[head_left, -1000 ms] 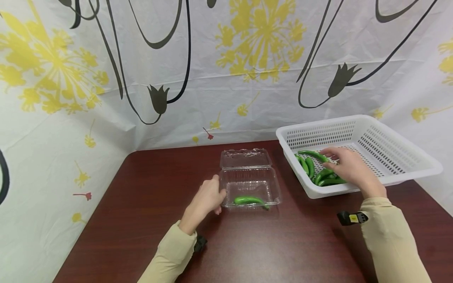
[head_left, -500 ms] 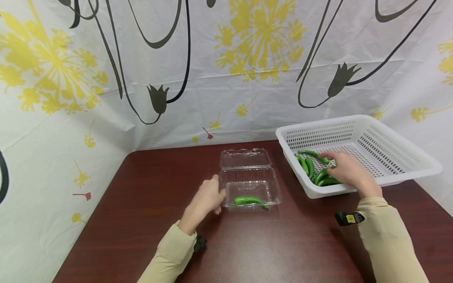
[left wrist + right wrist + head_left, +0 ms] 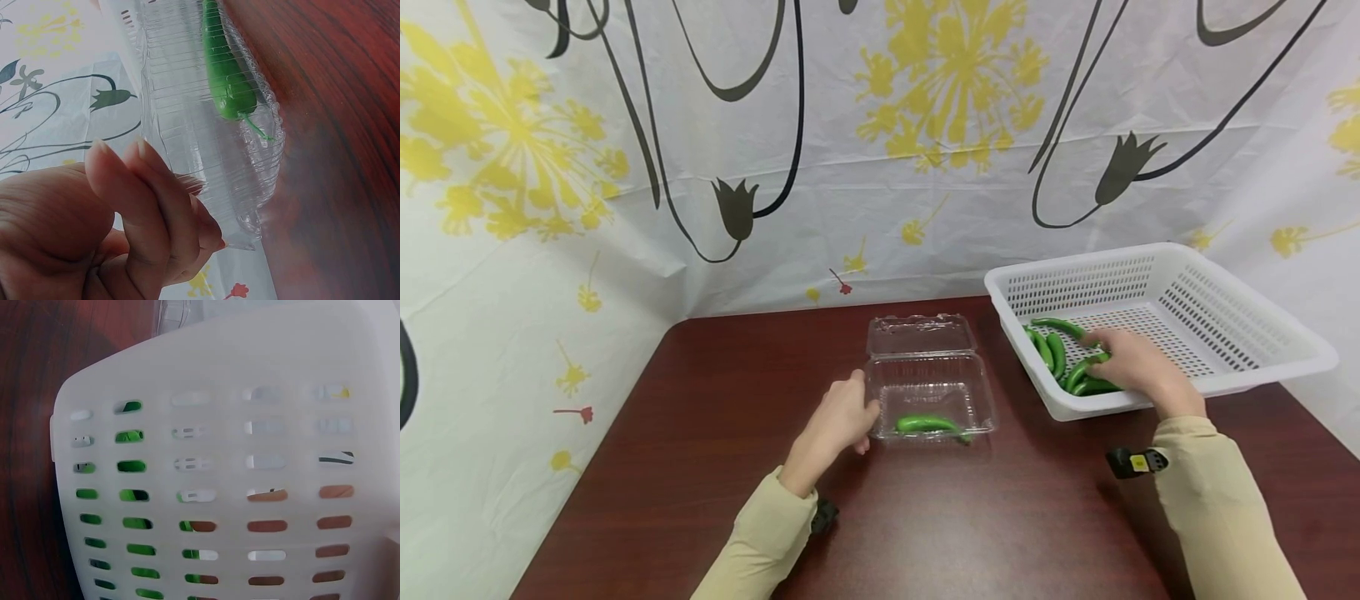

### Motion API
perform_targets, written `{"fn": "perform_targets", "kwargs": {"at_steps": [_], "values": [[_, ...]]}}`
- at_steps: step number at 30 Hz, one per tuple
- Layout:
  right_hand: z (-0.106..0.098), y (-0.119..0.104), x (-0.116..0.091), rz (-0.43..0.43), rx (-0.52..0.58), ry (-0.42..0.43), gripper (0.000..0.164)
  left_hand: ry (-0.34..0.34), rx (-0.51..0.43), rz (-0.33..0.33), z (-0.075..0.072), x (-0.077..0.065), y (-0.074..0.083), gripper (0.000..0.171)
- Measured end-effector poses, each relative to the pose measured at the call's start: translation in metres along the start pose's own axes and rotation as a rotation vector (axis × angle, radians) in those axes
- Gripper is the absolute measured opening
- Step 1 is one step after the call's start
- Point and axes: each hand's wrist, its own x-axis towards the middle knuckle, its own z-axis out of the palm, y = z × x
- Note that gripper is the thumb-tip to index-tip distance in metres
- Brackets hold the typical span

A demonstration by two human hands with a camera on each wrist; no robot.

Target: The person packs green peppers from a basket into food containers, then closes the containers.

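Loosely bunched, several green chili peppers (image 3: 1057, 356) lie in the left part of a white slotted plastic basket (image 3: 1236, 312), toward its near left corner. Their long axes differ: the farthest runs mostly left to right, two by the left wall run near to far, and those by the near wall slant or lie left to right. The right hand (image 3: 1138, 358) reaches into the basket, fingers bent down at the peppers; whether it grips one cannot be told, since the right wrist view shows mainly the slotted outer wall.

Left of the basket, a lone green chili pepper (image 3: 925, 424) lies inside a clear plastic clamshell container (image 3: 977, 387) along its near wall, long axis left to right, thick stem end left, thin tip right and bent nearward. The lid (image 3: 921, 337) is folded open to the far side. The left hand (image 3: 842, 410) pinches the container's left edge, its fingers curled.

Beige sleeves (image 3: 1217, 492) cover both arms; a black wrist device (image 3: 1137, 462) at the right one bears a yellow label, too small to read. Below everything is a dark reddish wood-grain desk (image 3: 985, 517), and behind it hangs a white sheet (image 3: 850, 150) printed with yellow blossoms and grey tulips.
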Motion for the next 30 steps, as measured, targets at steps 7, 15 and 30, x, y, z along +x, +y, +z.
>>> {"fn": "perform_targets", "kwargs": {"at_steps": [7, 15, 30], "values": [[0.0003, -0.0009, -0.0006, 0.034, -0.009, -0.024, 0.047, -0.004, 0.006, 0.003, 0.0002, 0.0002, -0.0005, 0.062], [0.0005, -0.0015, 0.0, 0.047, -0.012, -0.022, 0.045, -0.004, 0.01, 0.008, 0.0008, 0.0013, -0.0021, 0.062], [0.0005, -0.0011, 0.0012, 0.04, -0.022, -0.026, 0.036, 0.001, -0.009, 0.01, 0.0004, 0.0007, -0.0011, 0.062]]}}
